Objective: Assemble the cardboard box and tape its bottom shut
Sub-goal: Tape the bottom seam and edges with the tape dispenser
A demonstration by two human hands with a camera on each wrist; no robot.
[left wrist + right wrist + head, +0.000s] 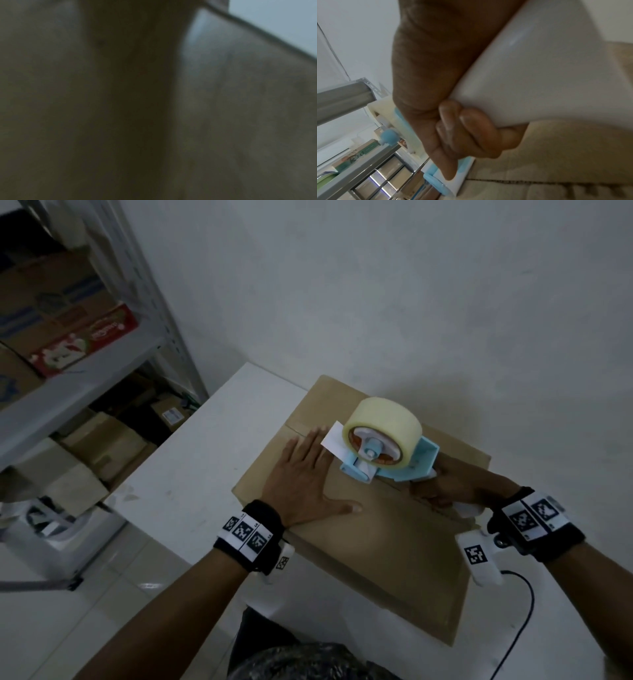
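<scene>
A brown cardboard box (387, 539) lies on the white table (191, 474), its flaps folded flat and their seam running away from me. My left hand (301, 474) presses flat on the left flap, fingers straight. My right hand (445, 484) grips the white handle (539, 75) of a light blue tape dispenser (404, 463) that rests on the seam. It carries a large roll of clear tape (383, 426), with a white tab (334, 445) at its front. In the right wrist view my fingers (471, 129) curl round the handle above the box (565, 155). The left wrist view is dark and blurred.
A metal shelf rack (85, 378) with cardboard cartons (51, 302) stands to the left of the table. More cartons (102, 446) sit on the floor beneath it. A black cable (524, 611) runs across the table at the right. A white wall rises behind.
</scene>
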